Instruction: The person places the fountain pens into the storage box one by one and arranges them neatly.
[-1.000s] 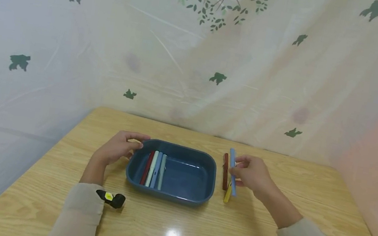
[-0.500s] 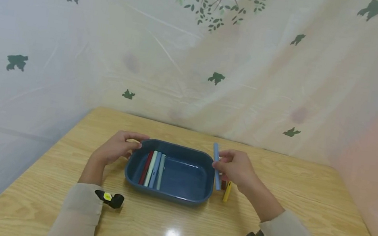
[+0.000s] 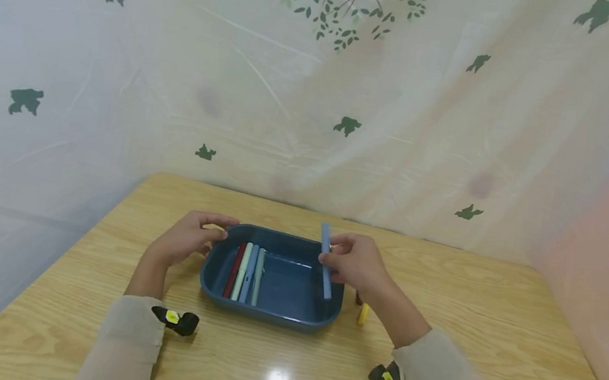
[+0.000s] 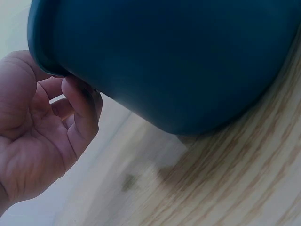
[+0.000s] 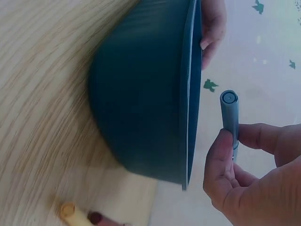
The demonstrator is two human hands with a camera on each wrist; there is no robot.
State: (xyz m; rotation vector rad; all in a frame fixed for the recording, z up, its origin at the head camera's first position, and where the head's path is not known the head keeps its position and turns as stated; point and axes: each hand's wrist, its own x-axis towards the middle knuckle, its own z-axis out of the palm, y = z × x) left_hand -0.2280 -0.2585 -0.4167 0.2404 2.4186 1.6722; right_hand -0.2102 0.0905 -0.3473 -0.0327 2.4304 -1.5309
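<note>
My right hand [image 3: 358,262] pinches a light blue pen [image 3: 327,283] between thumb and fingers, held over the right end of a dark blue basin [image 3: 269,317]. In the right wrist view the pen [image 5: 230,113] is above the rim, apart from the basin. My left hand [image 3: 186,241] grips the basin's rim at the far left corner; in the left wrist view its fingers [image 4: 82,106] curl beneath the lip. Inside the basin's left part lie a dark red pen [image 3: 235,269], a pale green pen [image 3: 241,272], a blue pen [image 3: 249,275] and a grey-green pen [image 3: 258,278], side by side.
On the wooden table [image 3: 430,379], right of the basin, lie a yellow pen [image 3: 363,314] and another dark red pen [image 3: 358,298], partly hidden by my right hand. A patterned cloth [image 3: 292,116] hangs behind the table.
My right hand has carried the light blue pen leftward, from above the yellow and dark red pens to over the basin. The left hand and basin have hardly moved.
</note>
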